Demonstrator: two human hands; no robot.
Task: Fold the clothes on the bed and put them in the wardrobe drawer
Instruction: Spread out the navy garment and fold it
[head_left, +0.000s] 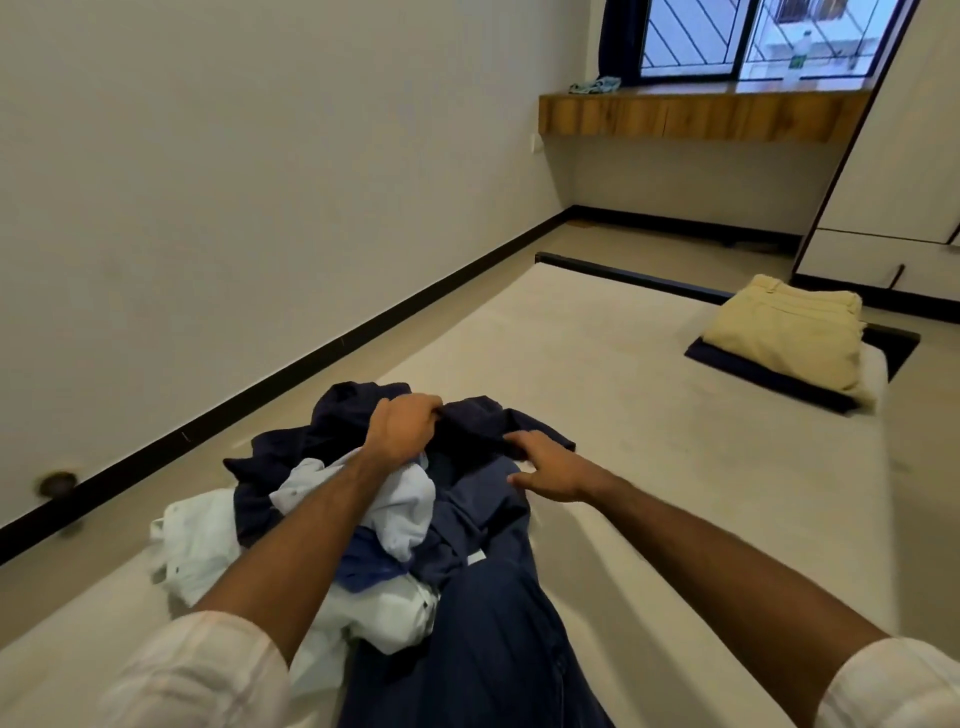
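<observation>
A heap of unfolded clothes lies on the bed (649, 415) in front of me: a dark navy garment (337, 415) on top at the back, white shirts (197, 540), a pale one and blue trousers (498, 623) running toward me. My left hand (405, 431) grips a bunch of the navy garment at the top of the heap. My right hand (550, 467) lies with fingers spread on the same navy cloth, just right of the left hand. A folded beige garment (789, 338) sits on a folded navy one (769, 382) at the bed's far right corner.
A white wardrobe (893, 208) stands beyond the bed's far right corner. A wooden window ledge (701, 117) with a small crumpled cloth (595, 85) runs along the back wall. The left wall with a black skirting runs close beside the bed.
</observation>
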